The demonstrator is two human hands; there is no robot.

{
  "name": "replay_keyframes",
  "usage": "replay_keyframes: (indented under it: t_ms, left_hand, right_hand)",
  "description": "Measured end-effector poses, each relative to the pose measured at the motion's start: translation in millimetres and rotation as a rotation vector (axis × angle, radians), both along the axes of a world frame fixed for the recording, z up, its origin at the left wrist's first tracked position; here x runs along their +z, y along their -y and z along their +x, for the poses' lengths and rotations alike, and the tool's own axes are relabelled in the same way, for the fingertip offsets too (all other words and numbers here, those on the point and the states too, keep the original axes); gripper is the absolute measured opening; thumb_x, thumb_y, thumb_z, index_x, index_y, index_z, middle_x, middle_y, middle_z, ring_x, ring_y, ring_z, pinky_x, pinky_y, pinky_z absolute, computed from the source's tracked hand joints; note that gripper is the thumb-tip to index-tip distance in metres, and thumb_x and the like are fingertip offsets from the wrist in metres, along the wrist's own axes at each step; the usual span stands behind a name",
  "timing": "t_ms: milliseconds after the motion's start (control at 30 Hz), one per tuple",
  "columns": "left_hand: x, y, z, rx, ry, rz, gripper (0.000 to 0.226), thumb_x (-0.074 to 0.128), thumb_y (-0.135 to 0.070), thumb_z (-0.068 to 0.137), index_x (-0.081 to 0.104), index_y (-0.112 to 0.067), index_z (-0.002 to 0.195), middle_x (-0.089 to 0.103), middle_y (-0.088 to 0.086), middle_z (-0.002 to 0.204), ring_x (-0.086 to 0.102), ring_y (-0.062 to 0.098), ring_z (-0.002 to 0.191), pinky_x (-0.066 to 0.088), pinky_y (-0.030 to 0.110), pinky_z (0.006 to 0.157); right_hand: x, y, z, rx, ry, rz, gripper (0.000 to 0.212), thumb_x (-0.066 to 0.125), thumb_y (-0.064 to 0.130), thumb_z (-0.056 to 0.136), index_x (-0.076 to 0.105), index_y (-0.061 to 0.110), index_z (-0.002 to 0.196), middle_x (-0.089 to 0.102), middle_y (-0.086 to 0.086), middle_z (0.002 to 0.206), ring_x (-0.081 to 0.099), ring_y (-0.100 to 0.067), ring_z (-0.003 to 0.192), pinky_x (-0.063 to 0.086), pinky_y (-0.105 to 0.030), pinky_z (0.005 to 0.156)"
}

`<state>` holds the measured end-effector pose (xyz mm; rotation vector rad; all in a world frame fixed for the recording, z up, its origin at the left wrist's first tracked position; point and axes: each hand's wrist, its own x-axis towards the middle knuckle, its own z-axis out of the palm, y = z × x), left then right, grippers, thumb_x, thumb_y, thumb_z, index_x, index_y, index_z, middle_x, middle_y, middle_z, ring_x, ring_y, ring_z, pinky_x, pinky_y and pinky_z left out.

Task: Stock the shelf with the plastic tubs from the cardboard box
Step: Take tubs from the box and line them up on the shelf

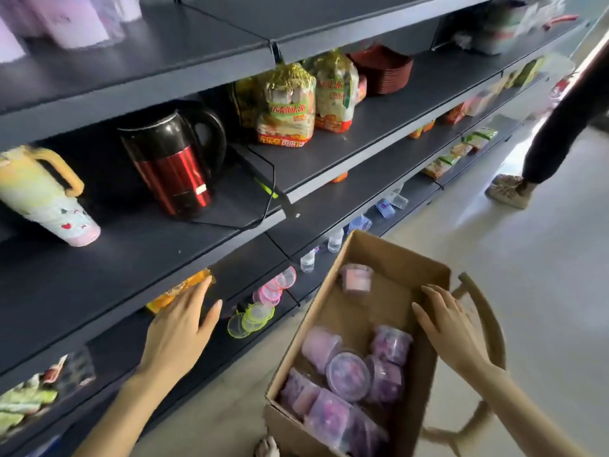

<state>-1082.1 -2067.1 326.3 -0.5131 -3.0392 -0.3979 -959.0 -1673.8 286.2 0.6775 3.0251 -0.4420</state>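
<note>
A person's left hand [184, 328] reaches toward the edge of a dark shelf [131, 268], fingers straight and holding nothing, just beside an orange packet [179, 290]. The right hand [451, 328] is over the right rim of an open cardboard box [395, 258], fingers loosely spread and empty. Purple plastic tubs [349, 374] lie heaped at the box's near end (one pink tub [357, 277] stands apart at the far end).

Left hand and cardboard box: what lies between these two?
In the head view, yellow-green round plastic discs and pink ones on a lower shelf lie between the left hand and the cardboard box.
</note>
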Motion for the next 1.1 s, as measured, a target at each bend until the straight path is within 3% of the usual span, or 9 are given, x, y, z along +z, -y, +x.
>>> replay_keyframes:
  t_ms: [133,267,400,500,600,767,833,933,1100]
  left_hand:
    - [-49,-35,2,-0.039,0.158,0.013,0.056,0.036,-0.049,0.095,0.045,-0.012,0.136,0.056,0.007,0.132,0.055,0.028,0.116,0.048,0.04,0.084]
    - [-109,-68,4,-0.12,0.273,-0.015,0.077,0.018,-0.061,0.086,0.041,-0.01,0.139,0.051,0.011,0.136,0.05,0.028,0.122,0.045,0.039,0.09]
    - [-164,-96,25,-0.143,0.423,-0.022,0.067,0.025,-0.054,0.093,0.034,-0.011,0.143,0.044,0.011,0.142,0.043,0.027,0.128,0.039,0.037,0.098]
    - [-200,-112,41,-0.206,0.502,0.028,0.081,0.015,-0.061,0.082,0.037,-0.01,0.141,0.045,0.01,0.141,0.044,0.025,0.128,0.036,0.035,0.102]
    - [-228,-122,50,-0.227,0.566,0.048,0.088,0.009,-0.064,0.075,0.034,-0.014,0.143,0.041,0.006,0.145,0.04,0.022,0.131,0.033,0.033,0.103]
    - [-259,-132,51,-0.283,0.555,0.055,0.085,0.011,-0.062,0.076,0.037,-0.013,0.141,0.044,0.003,0.143,0.039,0.02,0.131,0.028,0.027,0.105]
    - [-272,-134,49,-0.309,0.589,0.069,0.085,0.012,-0.062,0.076,0.036,-0.014,0.142,0.042,0.001,0.144,0.039,0.017,0.131,0.026,0.025,0.105]
    - [-292,-140,49,-0.331,0.668,0.102,0.086,0.017,-0.062,0.074,0.036,-0.011,0.141,0.041,0.003,0.145,0.038,0.017,0.133,0.031,0.033,0.108]
    - [-295,-153,53,-0.38,0.71,0.161,0.09,0.022,-0.062,0.071,0.028,-0.01,0.144,0.034,0.004,0.148,0.032,0.021,0.136,0.029,0.039,0.11]
  right_hand:
    - [-46,-5,17,-0.115,0.055,-0.144,0.052,0.04,0.042,0.094,0.039,0.014,0.137,0.039,-0.005,0.144,0.041,-0.024,0.129,0.04,-0.04,0.1]
    - [-96,1,23,-0.199,0.028,-0.235,0.046,0.045,0.032,0.096,0.038,0.015,0.138,0.03,-0.004,0.148,0.034,-0.023,0.134,0.036,-0.037,0.104]
    - [-158,32,37,-0.198,0.046,-0.345,0.049,0.052,0.021,0.093,0.037,0.012,0.138,0.022,-0.008,0.151,0.026,-0.026,0.138,0.034,-0.036,0.105]
    - [-203,57,43,-0.299,0.083,-0.485,0.059,0.054,0.024,0.092,0.028,0.011,0.143,0.019,-0.01,0.151,0.025,-0.027,0.138,0.034,-0.039,0.106]
    - [-235,67,44,-0.551,0.127,-0.627,0.071,0.055,0.032,0.091,0.017,0.007,0.146,0.017,-0.019,0.149,0.025,-0.034,0.136,0.027,-0.041,0.11]
    - [-278,51,41,-0.688,0.233,-0.636,0.088,0.061,0.04,0.085,0.006,0.011,0.148,0.008,-0.021,0.153,0.014,-0.035,0.141,0.021,-0.042,0.111]
    - [-287,42,35,-0.653,0.285,-0.643,0.098,0.067,0.044,0.08,0.003,0.013,0.148,0.012,-0.021,0.151,0.018,-0.036,0.139,0.025,-0.042,0.11]
    - [-291,32,25,-0.664,0.349,-0.67,0.108,0.073,0.041,0.074,-0.001,0.017,0.148,0.022,-0.021,0.143,0.032,-0.04,0.13,0.032,-0.043,0.105]
    - [-278,22,21,-0.757,0.181,-0.686,0.093,0.075,0.025,0.07,0.019,0.014,0.143,0.036,-0.02,0.134,0.04,-0.036,0.122,0.037,-0.043,0.102]
